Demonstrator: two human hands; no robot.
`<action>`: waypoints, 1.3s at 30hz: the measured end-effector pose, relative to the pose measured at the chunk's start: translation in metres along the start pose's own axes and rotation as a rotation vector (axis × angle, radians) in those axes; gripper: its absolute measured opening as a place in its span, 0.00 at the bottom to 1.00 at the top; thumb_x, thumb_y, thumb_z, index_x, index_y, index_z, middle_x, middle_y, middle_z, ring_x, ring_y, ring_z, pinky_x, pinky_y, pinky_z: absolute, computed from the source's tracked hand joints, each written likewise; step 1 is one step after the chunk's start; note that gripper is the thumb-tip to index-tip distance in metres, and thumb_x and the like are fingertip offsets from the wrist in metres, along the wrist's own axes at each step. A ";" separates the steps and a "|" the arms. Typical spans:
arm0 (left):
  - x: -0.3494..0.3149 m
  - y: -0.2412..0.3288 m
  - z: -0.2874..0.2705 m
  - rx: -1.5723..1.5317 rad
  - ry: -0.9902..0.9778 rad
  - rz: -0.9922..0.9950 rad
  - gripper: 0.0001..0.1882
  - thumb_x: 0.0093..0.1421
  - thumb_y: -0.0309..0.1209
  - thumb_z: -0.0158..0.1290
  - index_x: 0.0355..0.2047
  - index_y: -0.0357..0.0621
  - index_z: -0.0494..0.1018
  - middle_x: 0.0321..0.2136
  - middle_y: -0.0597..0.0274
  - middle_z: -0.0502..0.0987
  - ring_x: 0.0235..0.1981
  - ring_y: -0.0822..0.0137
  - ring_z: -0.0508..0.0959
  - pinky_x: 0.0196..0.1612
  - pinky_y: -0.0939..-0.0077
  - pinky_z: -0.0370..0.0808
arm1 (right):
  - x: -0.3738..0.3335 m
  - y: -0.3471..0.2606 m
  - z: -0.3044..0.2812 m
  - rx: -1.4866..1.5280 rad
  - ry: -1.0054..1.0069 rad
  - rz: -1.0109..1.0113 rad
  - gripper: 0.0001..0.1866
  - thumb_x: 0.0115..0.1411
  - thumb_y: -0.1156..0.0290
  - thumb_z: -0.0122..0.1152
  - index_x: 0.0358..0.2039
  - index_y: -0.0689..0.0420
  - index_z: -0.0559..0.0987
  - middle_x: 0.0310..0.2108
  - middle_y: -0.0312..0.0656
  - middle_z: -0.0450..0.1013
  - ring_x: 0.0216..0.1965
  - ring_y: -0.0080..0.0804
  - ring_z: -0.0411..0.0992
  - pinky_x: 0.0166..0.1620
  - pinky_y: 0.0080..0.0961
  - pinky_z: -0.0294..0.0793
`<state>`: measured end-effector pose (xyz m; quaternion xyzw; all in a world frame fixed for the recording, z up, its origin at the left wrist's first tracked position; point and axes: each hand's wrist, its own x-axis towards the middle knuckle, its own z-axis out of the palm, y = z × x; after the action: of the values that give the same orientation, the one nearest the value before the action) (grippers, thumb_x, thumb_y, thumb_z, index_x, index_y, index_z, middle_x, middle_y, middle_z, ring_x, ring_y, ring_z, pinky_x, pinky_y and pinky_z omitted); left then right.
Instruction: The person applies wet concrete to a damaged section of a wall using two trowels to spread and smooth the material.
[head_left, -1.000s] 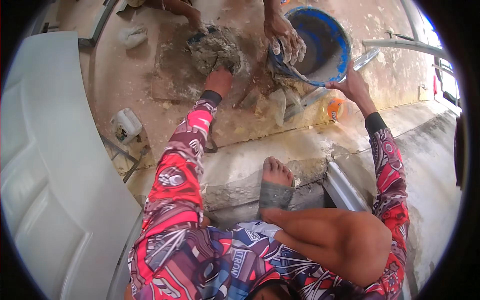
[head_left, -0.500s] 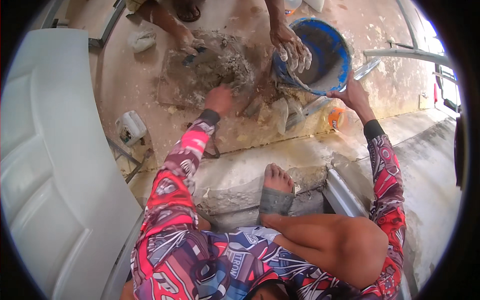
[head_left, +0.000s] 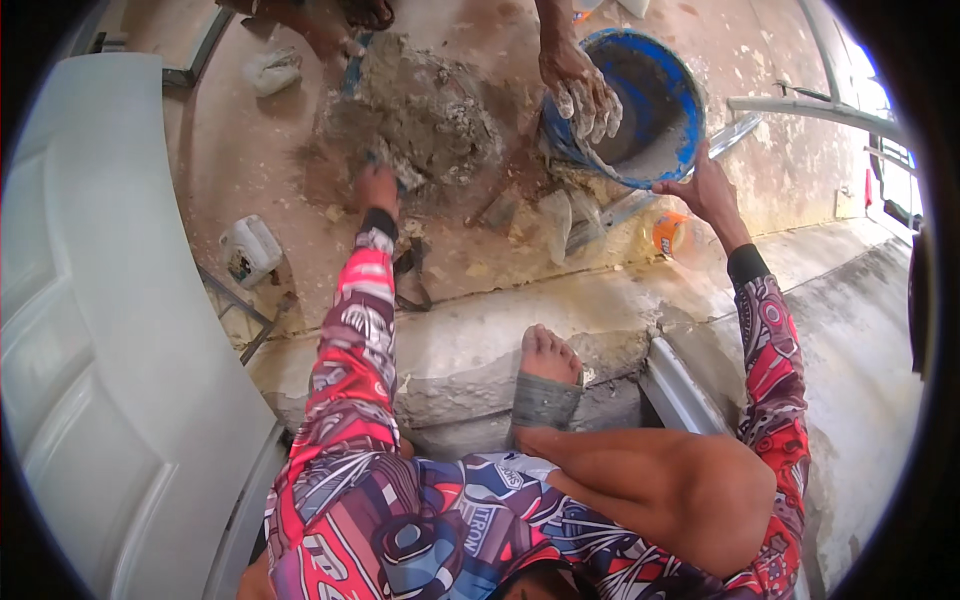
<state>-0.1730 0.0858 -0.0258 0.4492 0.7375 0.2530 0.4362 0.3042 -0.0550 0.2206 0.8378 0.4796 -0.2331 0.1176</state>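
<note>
My left hand (head_left: 378,188), blurred by motion, is closed around a blue-edged trowel (head_left: 405,180) at the near left edge of a mound of wet grey mortar (head_left: 440,125). The mortar lies on the floor, and the trowel's shape is smeared. My right hand (head_left: 710,190) grips the near right rim of a blue bucket (head_left: 690,95), which tilts toward the left and has grey residue inside. A co-worker's mortar-coated hand (head_left: 585,90) is at the bucket's left rim. That person's other hand (head_left: 335,45) holds a blue tool (head_left: 352,72) at the mound's far left.
A white panelled door (head_left: 110,300) stands along my left. On the floor are a white plastic container (head_left: 250,250), a whitish jug (head_left: 272,72), an orange-labelled clear bottle (head_left: 680,238) and a metal channel (head_left: 640,208). A concrete step edge (head_left: 450,340) runs before my foot.
My left hand has moved left and nearer to me, from the mound's middle to its edge. The co-worker's tool hand has drawn back to the far left. My right hand keeps its place on the bucket.
</note>
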 end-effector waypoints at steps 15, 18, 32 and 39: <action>-0.056 0.059 0.068 0.885 -0.448 0.718 0.21 0.62 0.40 0.51 0.45 0.31 0.68 0.38 0.40 0.76 0.37 0.41 0.80 0.41 0.51 0.78 | 0.003 -0.002 0.005 -0.024 0.048 -0.034 0.71 0.37 0.37 0.77 0.63 0.81 0.50 0.43 0.66 0.75 0.48 0.56 0.76 0.47 0.43 0.76; -0.058 0.058 0.041 0.899 -0.482 0.875 0.22 0.61 0.40 0.52 0.45 0.31 0.68 0.36 0.39 0.77 0.38 0.42 0.80 0.41 0.51 0.78 | 0.006 -0.003 0.010 -0.044 0.071 -0.047 0.71 0.37 0.37 0.77 0.63 0.81 0.50 0.43 0.66 0.75 0.48 0.57 0.76 0.48 0.43 0.76; -0.066 -0.083 -0.018 -0.722 -0.254 -0.621 0.12 0.57 0.29 0.58 0.41 0.40 0.76 0.37 0.55 0.77 0.38 0.53 0.78 0.37 0.60 0.78 | 0.003 0.016 0.010 -0.028 0.064 -0.033 0.70 0.37 0.37 0.76 0.63 0.79 0.52 0.42 0.66 0.76 0.47 0.58 0.76 0.47 0.47 0.76; -0.030 -0.075 0.029 -0.206 -0.041 -0.008 0.14 0.58 0.31 0.55 0.43 0.37 0.75 0.37 0.55 0.76 0.41 0.59 0.77 0.35 0.60 0.77 | 0.001 -0.011 0.002 0.002 0.008 -0.036 0.70 0.38 0.36 0.76 0.64 0.77 0.50 0.45 0.66 0.74 0.49 0.59 0.74 0.49 0.46 0.75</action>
<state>-0.1743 0.0235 -0.0845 0.4041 0.7005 0.3163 0.4960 0.2950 -0.0497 0.2184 0.8300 0.4948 -0.2323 0.1109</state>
